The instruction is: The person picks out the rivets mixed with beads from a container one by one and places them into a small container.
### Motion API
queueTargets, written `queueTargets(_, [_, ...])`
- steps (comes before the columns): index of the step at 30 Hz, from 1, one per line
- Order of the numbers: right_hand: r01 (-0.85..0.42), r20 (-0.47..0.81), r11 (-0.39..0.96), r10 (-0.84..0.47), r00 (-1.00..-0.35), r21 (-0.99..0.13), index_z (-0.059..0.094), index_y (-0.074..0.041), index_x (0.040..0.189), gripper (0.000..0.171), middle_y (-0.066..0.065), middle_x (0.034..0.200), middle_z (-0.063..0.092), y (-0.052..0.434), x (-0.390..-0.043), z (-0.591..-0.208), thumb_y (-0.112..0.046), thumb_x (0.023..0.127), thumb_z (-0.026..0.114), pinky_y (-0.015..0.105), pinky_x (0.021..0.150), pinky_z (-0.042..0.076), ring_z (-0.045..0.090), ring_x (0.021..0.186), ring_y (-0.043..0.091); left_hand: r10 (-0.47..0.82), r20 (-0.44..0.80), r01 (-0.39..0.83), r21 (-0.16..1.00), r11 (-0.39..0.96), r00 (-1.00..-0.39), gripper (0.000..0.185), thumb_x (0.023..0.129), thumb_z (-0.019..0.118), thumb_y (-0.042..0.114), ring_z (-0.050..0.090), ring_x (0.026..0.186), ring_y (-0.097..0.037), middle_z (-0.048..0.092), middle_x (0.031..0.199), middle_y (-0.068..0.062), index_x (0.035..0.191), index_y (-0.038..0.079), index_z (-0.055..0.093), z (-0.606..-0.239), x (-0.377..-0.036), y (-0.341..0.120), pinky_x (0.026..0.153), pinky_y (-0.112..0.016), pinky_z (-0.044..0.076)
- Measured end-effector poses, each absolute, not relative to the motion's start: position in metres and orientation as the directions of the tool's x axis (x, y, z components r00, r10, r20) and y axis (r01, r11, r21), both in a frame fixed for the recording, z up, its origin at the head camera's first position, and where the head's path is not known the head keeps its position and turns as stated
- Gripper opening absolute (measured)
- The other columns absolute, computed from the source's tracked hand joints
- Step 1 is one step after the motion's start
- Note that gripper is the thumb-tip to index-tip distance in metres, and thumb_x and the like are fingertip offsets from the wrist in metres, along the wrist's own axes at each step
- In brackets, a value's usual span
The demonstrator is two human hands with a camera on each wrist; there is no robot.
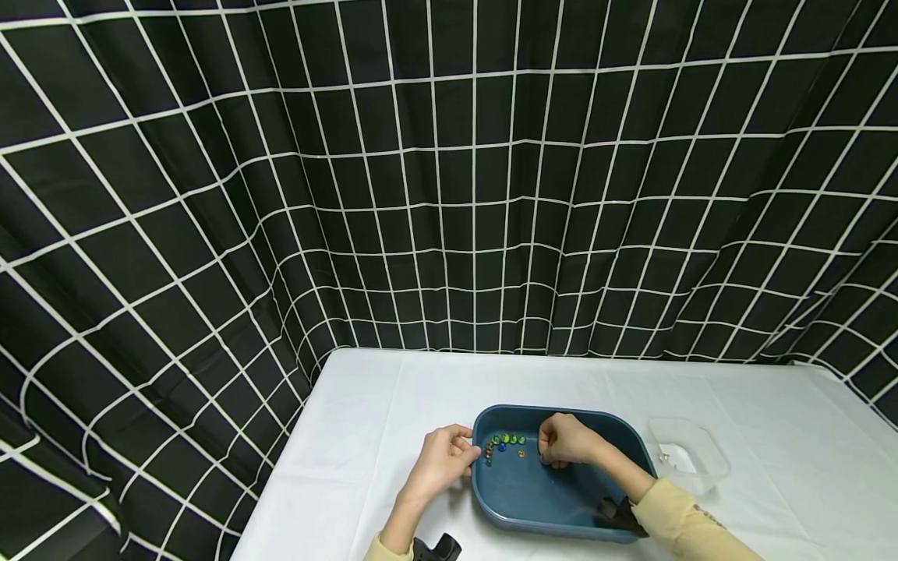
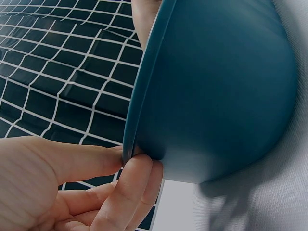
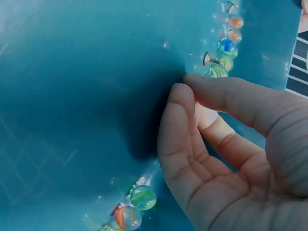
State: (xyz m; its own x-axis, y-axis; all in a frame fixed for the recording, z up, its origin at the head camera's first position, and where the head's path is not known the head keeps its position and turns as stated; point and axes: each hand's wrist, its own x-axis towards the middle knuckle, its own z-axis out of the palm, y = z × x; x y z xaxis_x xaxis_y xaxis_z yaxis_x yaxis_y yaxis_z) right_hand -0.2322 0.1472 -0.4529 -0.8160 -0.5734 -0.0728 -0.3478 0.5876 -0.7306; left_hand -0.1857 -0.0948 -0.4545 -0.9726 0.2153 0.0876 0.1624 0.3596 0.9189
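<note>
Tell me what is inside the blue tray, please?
Inside the blue tray lie several glass marbles near its left end. The right hand reaches in beside them. Whether its curled fingers hold a marble is hidden.

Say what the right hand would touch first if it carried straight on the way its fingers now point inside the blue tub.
Probably the marbles: the right hand points left across the blue tub toward that cluster. Depth is unclear, so it may meet the floor first.

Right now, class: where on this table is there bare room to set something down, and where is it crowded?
Bare white table lies behind the blue tray toward the curtain, and left of the left hand. Crowded: the tray's left end with marbles and right hand, and beside the clear container.
</note>
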Motion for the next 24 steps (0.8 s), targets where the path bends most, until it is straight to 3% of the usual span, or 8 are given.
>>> queueTargets(11, [-0.327,-0.090,0.554,-0.596,-0.798,-0.766,0.058,0.005,0.070,0.009,0.008,0.060,0.060,0.149,-0.235,-0.445,0.008,0.075,0.065,0.030,0.046,0.050,0.060,0.052,0.020,0.217,0.090,0.165,0.919,0.359,-0.972,0.028,0.080,0.065,-0.003,0.058,0.052,-0.010,0.057,0.072,-0.004,0.104,-0.015,0.058,-0.454,-0.186,-0.094,0.046,-0.019,0.048])
queueTargets(24, [-0.255,-0.110,0.564,-0.534,-0.838,-0.786,0.059,0.003,0.072,0.009,0.007,0.061,0.060,0.154,-0.235,-0.433,0.007,0.075,0.067,0.037,0.050,0.052,0.061,0.055,0.021,0.219,0.093,0.169,0.917,0.360,-0.971,0.029,0.080,0.066,-0.002,0.058,0.050,-0.011,0.057,0.071,-0.004,0.105,-0.015,0.058,-0.455,-0.185,-0.095,0.046,-0.018,0.046])
